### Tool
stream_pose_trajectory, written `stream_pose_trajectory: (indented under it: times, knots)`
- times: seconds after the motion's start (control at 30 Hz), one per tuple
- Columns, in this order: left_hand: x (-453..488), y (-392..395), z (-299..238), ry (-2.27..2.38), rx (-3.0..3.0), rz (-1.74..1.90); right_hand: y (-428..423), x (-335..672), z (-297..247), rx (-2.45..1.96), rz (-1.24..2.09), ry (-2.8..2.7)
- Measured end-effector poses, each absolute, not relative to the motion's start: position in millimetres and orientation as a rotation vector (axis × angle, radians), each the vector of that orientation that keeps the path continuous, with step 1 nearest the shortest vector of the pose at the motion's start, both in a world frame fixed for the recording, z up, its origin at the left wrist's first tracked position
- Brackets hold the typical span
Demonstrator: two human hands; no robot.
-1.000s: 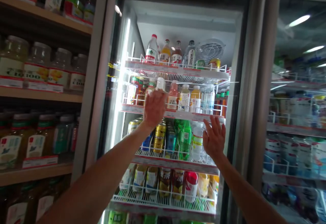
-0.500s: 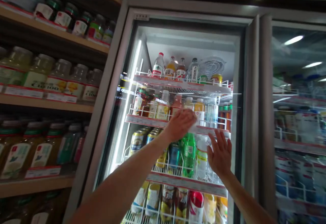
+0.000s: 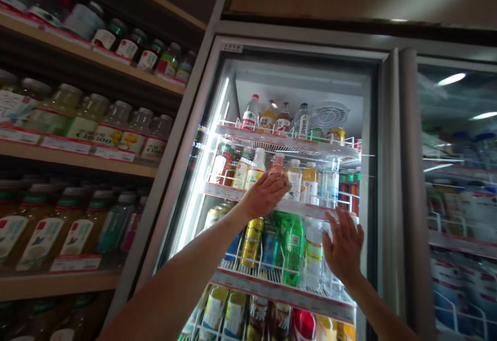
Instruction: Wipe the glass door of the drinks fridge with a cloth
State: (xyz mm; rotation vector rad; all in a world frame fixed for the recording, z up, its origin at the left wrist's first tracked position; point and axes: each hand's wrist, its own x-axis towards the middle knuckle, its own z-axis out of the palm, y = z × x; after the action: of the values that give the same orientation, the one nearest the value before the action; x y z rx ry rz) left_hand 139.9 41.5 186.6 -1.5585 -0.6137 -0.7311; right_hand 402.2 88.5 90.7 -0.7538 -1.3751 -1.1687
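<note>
In the head view, my left hand point(image 3: 267, 192) reaches up to the glass door point(image 3: 295, 74) of a lit drinks fridge, at the height of its second shelf. Its fingers are pressed together, and a small pale patch shows at the fingertips, too unclear to name. Behind it stand a pink-capped bottle point(image 3: 277, 162) and a white-labelled bottle point(image 3: 294, 180). My right hand point(image 3: 344, 245) is raised lower and to the right, with fingers spread and nothing in them. Near it, behind the glass, are a clear bottle point(image 3: 312, 253) and a green bottle point(image 3: 292, 248).
Wooden shelves point(image 3: 77, 149) with rows of bottled drinks stand on the left. A thick metal door frame point(image 3: 411, 175) parts this fridge from another glass-fronted one point(image 3: 462, 201) on the right. Cans and bottles fill the lower fridge shelves point(image 3: 248, 284).
My left hand has slid leftward across the glass, away from the orange bottle. My right hand keeps its place against the fridge. The whole view has shifted, so the fridge sits lower and further right.
</note>
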Motion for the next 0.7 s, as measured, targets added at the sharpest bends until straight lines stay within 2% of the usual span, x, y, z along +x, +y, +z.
stream_pose_trajectory:
  times: [0.13,0.23,0.3,0.47,0.53,0.7]
  knots:
    - [108,45,214,-0.866,-1.273,-1.137,90,400,145,-0.883,-1.113,-1.278]
    - [99,48,232,-1.029,-1.076,-1.374,96,400,167,-0.931,-1.132,-1.315]
    - [115,49,226,-1.02,-1.129,-1.328,100,401,168,-0.93,-1.148,-1.315]
    - [163,48,199,-0.673,-1.572,-0.75,103,403,160,-0.913,-1.148,-1.301]
    - [150,42,208,-0.736,-1.526,-0.817,102,403,160,-0.913,-1.148,-1.306]
    - [97,34,245,-1.033,-1.149,-1.283,102,401,162,-0.919,-1.153,-1.293]
